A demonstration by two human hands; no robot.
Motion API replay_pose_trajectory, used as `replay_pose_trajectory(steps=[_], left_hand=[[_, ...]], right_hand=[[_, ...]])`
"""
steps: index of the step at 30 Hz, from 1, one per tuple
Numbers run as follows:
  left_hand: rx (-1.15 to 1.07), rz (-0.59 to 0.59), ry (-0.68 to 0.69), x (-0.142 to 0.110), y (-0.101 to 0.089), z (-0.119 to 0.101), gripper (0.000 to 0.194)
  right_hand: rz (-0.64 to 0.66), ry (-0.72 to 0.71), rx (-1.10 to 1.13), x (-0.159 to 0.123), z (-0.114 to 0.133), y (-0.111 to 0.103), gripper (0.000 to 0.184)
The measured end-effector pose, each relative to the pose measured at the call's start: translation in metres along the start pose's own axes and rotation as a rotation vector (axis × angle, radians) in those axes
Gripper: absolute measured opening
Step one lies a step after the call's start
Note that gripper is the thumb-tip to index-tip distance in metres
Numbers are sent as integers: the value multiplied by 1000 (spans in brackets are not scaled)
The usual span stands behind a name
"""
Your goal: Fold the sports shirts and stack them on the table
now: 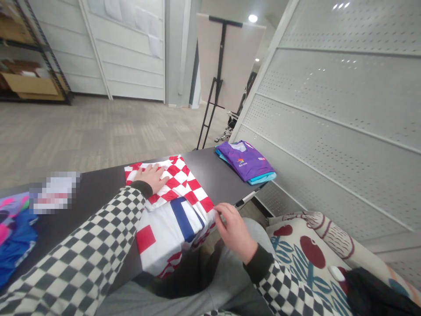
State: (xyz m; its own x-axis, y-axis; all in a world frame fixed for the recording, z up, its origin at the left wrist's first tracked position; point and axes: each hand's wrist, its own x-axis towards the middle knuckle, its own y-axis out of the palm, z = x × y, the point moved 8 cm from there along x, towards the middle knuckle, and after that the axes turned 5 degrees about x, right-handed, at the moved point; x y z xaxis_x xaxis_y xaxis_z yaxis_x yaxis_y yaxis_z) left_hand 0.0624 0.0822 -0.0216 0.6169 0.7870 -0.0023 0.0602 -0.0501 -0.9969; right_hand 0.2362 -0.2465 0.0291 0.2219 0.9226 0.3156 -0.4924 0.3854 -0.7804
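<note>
A red-and-white checkered jersey (184, 180) with dark blue bands lies partly folded on the dark table, its lower part draping over the front edge toward my lap. My left hand (151, 176) rests flat on the upper left of the cloth, fingers spread. At the jersey's right edge, my right hand (232, 228) pinches the fabric near a red square between thumb and fingers. Some of the cloth hanging below the edge is crumpled.
Folded purple and light-blue shirts (246, 162) are stacked at the table's (213, 162) right end. Colourful blue and pink garments (16, 237) lie at the left, beside a blurred-out white item (55, 191). A perforated partition (345, 109) stands to the right, above a patterned fabric seat (305, 245).
</note>
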Motion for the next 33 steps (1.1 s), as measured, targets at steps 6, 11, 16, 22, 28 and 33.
replay_pose_trajectory(steps=[6,11,16,22,28,33], left_hand=[[-25,-36,67,9,-2,14,63],[-56,-152,77,9,-29,13,54],[-77,-287,40,-29,-61,10,46],[-121,-112,-44,-74,-31,49,54],[-131,-117,-88,-85,-26,73,55],[-119,-261,-87,-67,-36,81,54]], right_hand=[[395,-44,-161,6,9,32,56],[430,-107,-101,1,18,25,54],[203,-236,-13,70,32,4,51],[247,-336,-54,203,44,56,49],[433,-153,-177,251,18,129,55],[280,-56,-88,259,-8,127,57]])
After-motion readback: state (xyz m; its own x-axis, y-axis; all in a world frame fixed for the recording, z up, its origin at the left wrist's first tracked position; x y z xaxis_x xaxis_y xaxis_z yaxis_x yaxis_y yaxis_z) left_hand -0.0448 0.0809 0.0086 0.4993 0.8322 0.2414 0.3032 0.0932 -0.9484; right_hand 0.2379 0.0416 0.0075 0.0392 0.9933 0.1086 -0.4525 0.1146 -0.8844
